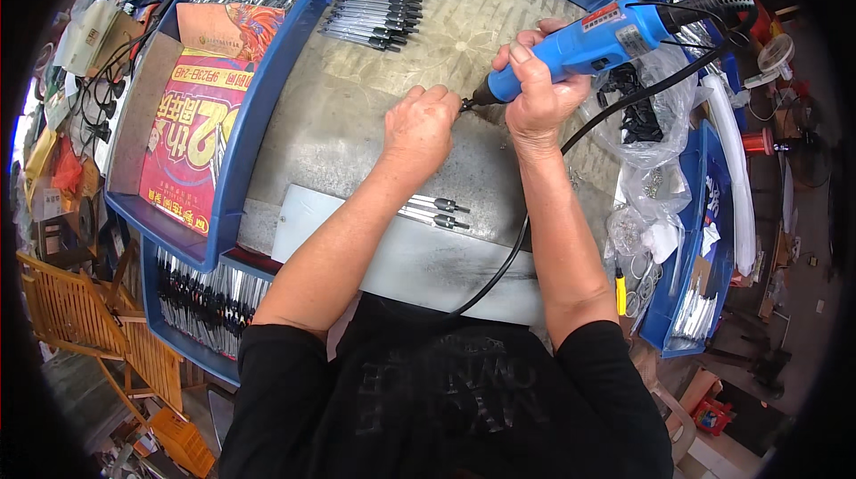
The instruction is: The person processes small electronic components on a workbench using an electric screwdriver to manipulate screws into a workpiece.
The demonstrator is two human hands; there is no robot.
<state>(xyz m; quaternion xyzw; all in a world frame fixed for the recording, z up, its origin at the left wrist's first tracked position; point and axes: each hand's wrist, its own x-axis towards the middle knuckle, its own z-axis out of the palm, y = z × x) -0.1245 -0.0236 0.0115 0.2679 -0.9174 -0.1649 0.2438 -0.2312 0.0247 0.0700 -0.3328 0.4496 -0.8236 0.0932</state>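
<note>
My right hand (542,91) is wrapped round a blue electric screwdriver (593,44), its black nose pointing left and down. The tip meets a small dark end beside the fingers of my left hand (419,129). That hand is closed in a fist, and what it grips is mostly hidden by the fingers. Beyond it, a row of clear pen-like pieces with black ends (374,11) lies on the worn metal worktop (303,113). A few more such pieces (435,211) lie near my left forearm, by a pale flat sheet (437,269).
A blue tray (223,229) at the left holds a red printed sheet and silver pieces. Another blue tray (192,336) below it is full of pen-like pieces. Clear plastic bags with black parts (642,118) lie at the right. The black power cable (580,127) arcs past my right forearm.
</note>
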